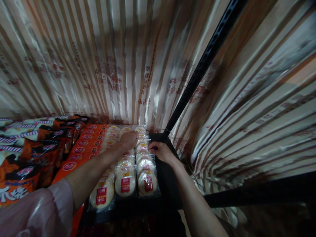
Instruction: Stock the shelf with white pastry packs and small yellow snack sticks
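Observation:
Clear packets of round white rice crackers with red and yellow labels lie overlapping in three rows on a dark shelf. My left hand reaches across the rows from the left. Its fingers are closed over the upper part of the right-hand row, and what lies under them is hidden. At the right edge of that same row is my right hand, with thumb and fingers bent together against the side of a rice cracker packet.
An orange printed sheet or box lies left of the rows. Farther left are several orange and black snack bags. A black perforated post rises behind the shelf corner. Pleated, printed pale sheeting hangs behind.

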`<move>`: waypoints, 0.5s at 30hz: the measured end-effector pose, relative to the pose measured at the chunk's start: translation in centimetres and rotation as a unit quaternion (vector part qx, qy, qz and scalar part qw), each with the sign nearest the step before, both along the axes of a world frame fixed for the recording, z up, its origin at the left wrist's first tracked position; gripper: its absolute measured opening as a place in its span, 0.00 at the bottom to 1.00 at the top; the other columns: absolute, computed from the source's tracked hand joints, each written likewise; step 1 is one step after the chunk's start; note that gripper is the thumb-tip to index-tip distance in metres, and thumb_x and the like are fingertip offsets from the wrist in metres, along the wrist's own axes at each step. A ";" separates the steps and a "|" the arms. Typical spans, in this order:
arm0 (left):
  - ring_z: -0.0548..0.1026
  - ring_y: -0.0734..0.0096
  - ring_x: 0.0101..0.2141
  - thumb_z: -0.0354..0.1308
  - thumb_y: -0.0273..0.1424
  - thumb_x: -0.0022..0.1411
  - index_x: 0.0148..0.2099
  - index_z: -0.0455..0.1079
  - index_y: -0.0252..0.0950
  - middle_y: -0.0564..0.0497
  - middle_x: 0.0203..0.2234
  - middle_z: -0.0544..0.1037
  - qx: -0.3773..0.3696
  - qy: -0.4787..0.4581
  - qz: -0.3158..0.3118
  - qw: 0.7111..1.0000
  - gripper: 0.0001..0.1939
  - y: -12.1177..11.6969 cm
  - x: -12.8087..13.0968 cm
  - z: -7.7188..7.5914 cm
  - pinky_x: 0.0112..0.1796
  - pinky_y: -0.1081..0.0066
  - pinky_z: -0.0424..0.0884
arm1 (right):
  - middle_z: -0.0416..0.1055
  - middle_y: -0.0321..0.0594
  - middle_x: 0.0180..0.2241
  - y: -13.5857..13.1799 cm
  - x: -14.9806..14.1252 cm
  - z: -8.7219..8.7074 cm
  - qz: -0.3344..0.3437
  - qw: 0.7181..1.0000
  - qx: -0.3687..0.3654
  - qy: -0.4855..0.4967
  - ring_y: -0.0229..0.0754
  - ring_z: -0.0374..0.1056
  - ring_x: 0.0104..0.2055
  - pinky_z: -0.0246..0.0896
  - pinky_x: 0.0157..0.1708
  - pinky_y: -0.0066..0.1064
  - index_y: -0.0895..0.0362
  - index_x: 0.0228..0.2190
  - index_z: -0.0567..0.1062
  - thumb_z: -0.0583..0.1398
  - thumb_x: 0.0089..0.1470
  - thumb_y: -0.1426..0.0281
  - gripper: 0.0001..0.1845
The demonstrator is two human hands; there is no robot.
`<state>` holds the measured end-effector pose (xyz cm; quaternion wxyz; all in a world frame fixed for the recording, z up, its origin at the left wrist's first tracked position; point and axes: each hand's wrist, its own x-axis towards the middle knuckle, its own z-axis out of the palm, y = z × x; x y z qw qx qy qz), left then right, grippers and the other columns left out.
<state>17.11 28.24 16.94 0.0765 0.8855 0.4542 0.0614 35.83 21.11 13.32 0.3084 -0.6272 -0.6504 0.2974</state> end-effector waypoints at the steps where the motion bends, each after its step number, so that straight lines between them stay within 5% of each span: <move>1: 0.74 0.65 0.37 0.44 0.27 0.63 0.40 0.70 0.35 0.47 0.35 0.76 -0.001 -0.001 0.000 1.000 0.13 0.0 0.0 0.0 0.37 0.70 0.66 | 0.72 0.33 0.23 0.0 0.0 0.0 -0.004 1.000 0.003 -0.007 0.36 0.65 0.26 0.55 0.28 0.26 0.55 0.24 0.75 0.59 0.44 0.71 0.04; 15: 0.72 0.68 0.37 0.45 0.22 0.61 0.36 0.70 0.34 0.47 0.34 0.74 -0.010 -0.053 -0.028 0.998 0.12 0.1 -0.2 -0.4 0.41 0.69 0.66 | 0.73 0.34 0.26 -0.3 -0.6 -0.2 -0.016 0.999 0.006 -0.031 0.38 0.68 0.29 0.58 0.31 0.27 0.55 0.26 0.73 0.56 0.48 0.71 0.05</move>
